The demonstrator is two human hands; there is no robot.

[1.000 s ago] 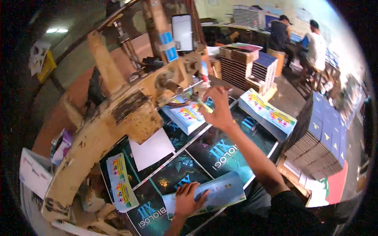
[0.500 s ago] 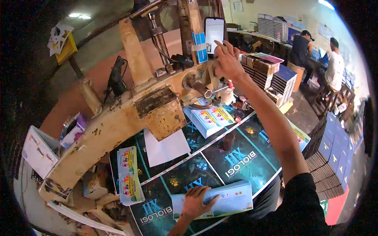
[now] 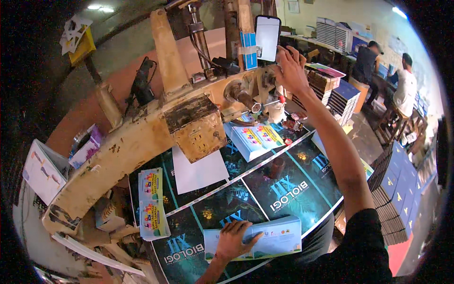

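My left hand lies with its fingers spread on a pale blue printed booklet stack at the table's near edge. My right hand is raised, its bent fingers apart and holding nothing, at the lower right edge of an upright phone with a white screen. Left of the phone, a blue box is taped to a machine post. Colourful printed booklets form a narrow pile at the left, and another booklet pile sits under the machine. White paper lies between them.
The worn cream machine arches over the dark printed sheets covering the table. Stacks of blue books stand on my right, with bundled stacks farther back. Two people sit at a far bench. An open white box is at far left.
My right hand has drawn off the phone's screen to its lower right edge, its fingers opening. My left hand stays on the booklet stack. The whole view has shifted slightly.
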